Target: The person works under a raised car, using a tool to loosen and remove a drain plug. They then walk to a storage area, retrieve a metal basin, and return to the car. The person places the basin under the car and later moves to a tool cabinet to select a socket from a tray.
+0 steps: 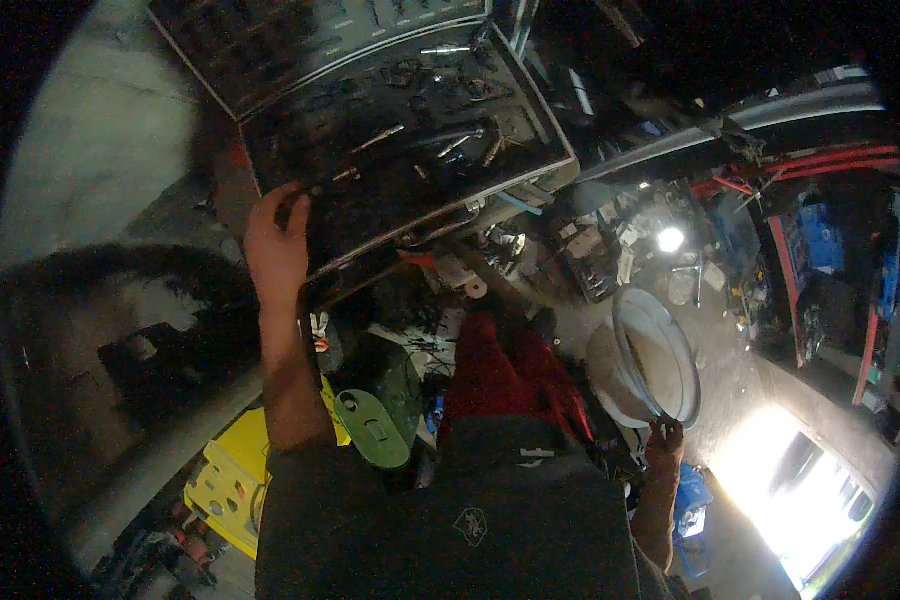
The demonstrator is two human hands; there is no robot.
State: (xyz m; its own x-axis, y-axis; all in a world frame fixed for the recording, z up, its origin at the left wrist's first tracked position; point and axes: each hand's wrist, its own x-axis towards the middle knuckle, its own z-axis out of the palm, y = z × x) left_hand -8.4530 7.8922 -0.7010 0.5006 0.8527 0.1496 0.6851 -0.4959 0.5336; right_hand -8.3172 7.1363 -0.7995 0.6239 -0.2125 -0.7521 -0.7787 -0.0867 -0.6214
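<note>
My left hand (278,245) reaches to the left front side of an open dark tool case (400,245). Its thumb and fingers curl together in a pinch; whatever lies between the tips is too dark to make out. Several shiny metal tools lie in the case, among them a slim metal tool (378,138) and another (457,143) further right. Low on the right, my right hand (663,440) grips the lower rim of a round metal basin (682,350), which is tilted on its side.
A green container (378,430) and a yellow case (235,470) stand at the lower left. Scattered small parts (595,245) cover the ground right of the case. Red metal bars (810,165) and blue things (820,235) are at the far right, above a bright opening (790,500).
</note>
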